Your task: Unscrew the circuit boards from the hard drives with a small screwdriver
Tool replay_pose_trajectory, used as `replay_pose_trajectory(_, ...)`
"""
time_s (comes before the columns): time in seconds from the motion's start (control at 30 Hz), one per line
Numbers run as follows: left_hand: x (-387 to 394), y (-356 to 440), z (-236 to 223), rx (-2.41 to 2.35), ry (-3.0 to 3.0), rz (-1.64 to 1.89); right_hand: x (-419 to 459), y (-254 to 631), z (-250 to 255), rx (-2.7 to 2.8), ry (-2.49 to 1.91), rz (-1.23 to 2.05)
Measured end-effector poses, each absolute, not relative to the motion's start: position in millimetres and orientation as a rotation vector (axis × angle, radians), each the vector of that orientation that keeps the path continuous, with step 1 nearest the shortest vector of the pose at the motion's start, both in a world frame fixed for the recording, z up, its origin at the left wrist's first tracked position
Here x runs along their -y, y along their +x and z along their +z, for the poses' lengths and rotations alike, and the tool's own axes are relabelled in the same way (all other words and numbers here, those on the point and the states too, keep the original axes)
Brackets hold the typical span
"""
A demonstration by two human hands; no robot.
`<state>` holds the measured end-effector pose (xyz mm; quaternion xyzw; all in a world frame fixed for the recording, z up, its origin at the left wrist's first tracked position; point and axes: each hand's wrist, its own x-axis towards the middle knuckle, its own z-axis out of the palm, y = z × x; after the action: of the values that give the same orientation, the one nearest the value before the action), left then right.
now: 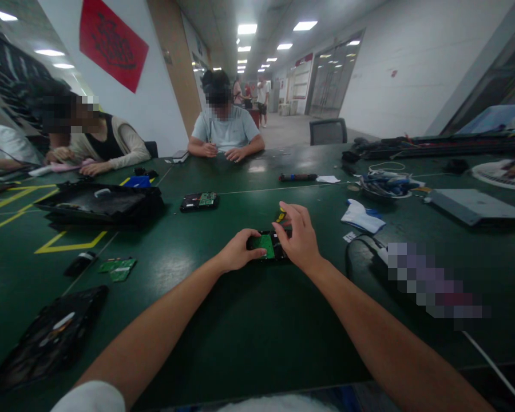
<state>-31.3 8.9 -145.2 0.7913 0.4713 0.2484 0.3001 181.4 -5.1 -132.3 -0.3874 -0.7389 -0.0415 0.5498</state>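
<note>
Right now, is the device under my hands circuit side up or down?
Circuit side up: the device's green board is visible beside your left hand.

From my view, the green tabletop (pixel 249 332) looks smooth and glossy, catching pale reflections at centre left. Left of frame, the black tray (pixel 107 203) reads as plastic. At right I see a matt grey, metal-looking case (pixel 476 206) and a soft white cloth glove (pixel 363 216).
</note>
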Motion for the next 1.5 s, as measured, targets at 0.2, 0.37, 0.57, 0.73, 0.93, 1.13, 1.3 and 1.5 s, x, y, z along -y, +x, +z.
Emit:
replay_pose_trajectory(0.2, -9.5, -31.7, -144.8, -1.244, 2.107, 0.661, 5.4, 181.4, -131.0, 1.752, -0.914, -0.084)
replay_pose_trajectory(0.37, -10.0, -32.4, -145.5, -1.241, 2.102, 0.658, 5.7, 181.5, -131.1, 1.738, -0.923, -0.082)
replay_pose_trajectory(0.57, -10.8, -32.3, -146.7, -1.239, 2.105, 0.652, 5.0, 182.5, -131.2, 1.767, -0.933, -0.132)
replay_pose_trajectory(0.73, -12.0, -32.2, -148.9, -1.232, 2.114, 0.672, 4.4, 183.0, -131.3, 1.783, -0.937, -0.186)
replay_pose_trajectory(0.93, -10.4, -31.3, -145.8, -1.246, 2.095, 0.656, 4.5, 181.8, -132.6, 1.755, -0.946, -0.169)
replay_pose_trajectory(1.13, -8.3, -31.0, -142.7, -1.256, 2.084, 0.638, 4.3, 181.5, -132.8, 1.746, -0.920, -0.148)
replay_pose_trajectory(1.3, -10.5, -31.9, -146.1, -1.245, 2.094, 0.650, 5.4, 181.0, -131.6, 1.757, -0.907, -0.158)
replay_pose_trajectory(1.5, -11.8, -32.2, -147.5, -1.241, 2.096, 0.659, 5.0, 181.1, -133.1, 1.766, -0.908, -0.115)
